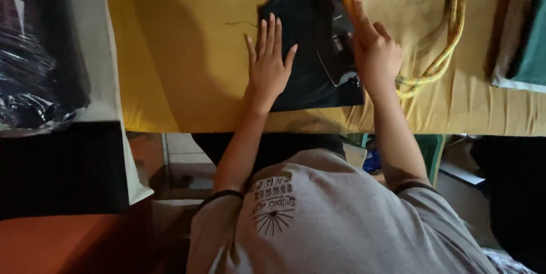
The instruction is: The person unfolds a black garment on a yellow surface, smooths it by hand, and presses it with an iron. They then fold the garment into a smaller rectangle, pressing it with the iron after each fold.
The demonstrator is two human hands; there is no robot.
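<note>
Folded dark garment [307, 52] lies flat on the yellow-covered tabletop [187, 52], directly ahead of the person, near edge just short of the tabletop's front edge. Left hand [269, 63] is flat, fingers spread slightly and pointing away from the body, palm pressing the garment's left part; the heel of the hand sits at the garment's near-left corner, fingertips reaching close to its far-left edge. Right hand [372, 52] is closed around the handle of an iron [346, 29], index finger stretched forward along the top toward the iron's yellow nose; the iron rests on the garment's right half, long axis running away from the body and tilted a little left, nose at the far-right corner. So the iron lies just to the right of the left hand, a strip of bare fabric between them. Yellow cord [449, 35] loops off to the right of the right hand and runs up to the far edge, touching the cloth, clear of the garment. Open yellow surface to the left of the garment; on the right, past the cord, a stack of folded fabric [526, 35] sits at the frame edge. Plastic-wrapped dark bundle [34, 63] well off to the left.
</note>
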